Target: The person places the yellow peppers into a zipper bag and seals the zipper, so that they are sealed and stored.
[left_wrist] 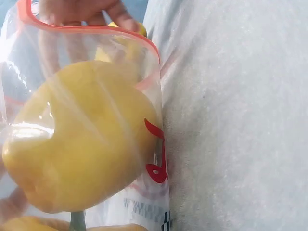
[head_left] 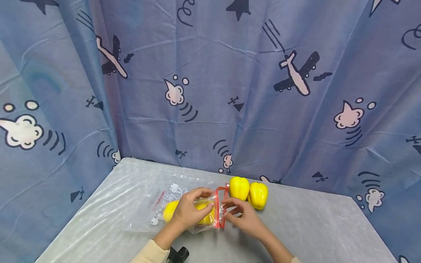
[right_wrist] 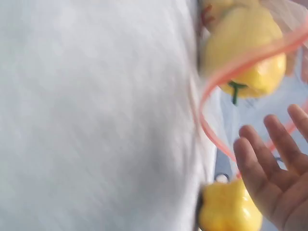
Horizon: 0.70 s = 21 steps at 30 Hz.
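Note:
A clear zip bag (head_left: 139, 217) with a red-edged mouth lies on its side, the mouth facing right. Inside it are yellow bell peppers, one (head_left: 169, 209) deeper in and another (left_wrist: 84, 139) near the mouth, its green stem showing in the right wrist view. My left hand (head_left: 190, 208) grips the bag around the pepper near the mouth, thumb on the near side and fingers over the top. At the red edge, my right hand (head_left: 245, 217) has its fingers loosely extended with nothing held; the right wrist view shows them spread beside the open rim.
Two more yellow bell peppers, one (head_left: 239, 188) behind the bag's mouth and one (head_left: 258, 195) to its right, stand on the grey-white covered table (head_left: 312, 223). A black device (head_left: 178, 254) shows by the left wrist. A blue patterned curtain (head_left: 204, 128) hangs behind the table.

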{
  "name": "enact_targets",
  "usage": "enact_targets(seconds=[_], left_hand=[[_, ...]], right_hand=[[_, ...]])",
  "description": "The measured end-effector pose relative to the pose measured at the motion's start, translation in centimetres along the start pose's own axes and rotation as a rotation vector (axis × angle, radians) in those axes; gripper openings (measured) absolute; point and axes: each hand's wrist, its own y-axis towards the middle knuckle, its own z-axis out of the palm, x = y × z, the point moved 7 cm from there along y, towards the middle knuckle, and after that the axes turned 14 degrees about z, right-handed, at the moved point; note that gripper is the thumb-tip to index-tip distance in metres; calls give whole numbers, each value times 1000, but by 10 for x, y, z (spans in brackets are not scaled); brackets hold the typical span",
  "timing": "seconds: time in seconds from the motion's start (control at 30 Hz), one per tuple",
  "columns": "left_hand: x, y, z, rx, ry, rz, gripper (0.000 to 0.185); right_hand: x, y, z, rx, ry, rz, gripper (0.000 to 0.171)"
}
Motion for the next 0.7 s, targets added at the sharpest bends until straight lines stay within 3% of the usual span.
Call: enact_targets(seconds=[0.2, 0.43, 0.53, 0.7], left_hand=[[1, 0, 0, 2, -27, 7, 28], [0, 0, 0, 5, -45, 1, 28], [0, 0, 0, 4, -52, -5, 28], [1, -1, 0, -3, -52, -6, 29]], right_hand=[[-12, 7, -35, -276, -84, 12, 27], [-28, 11, -79, -599, -304, -99, 26], [-37, 15, -92, -652, -359, -78, 29], [-52, 21, -105, -670, -410, -27, 33]])
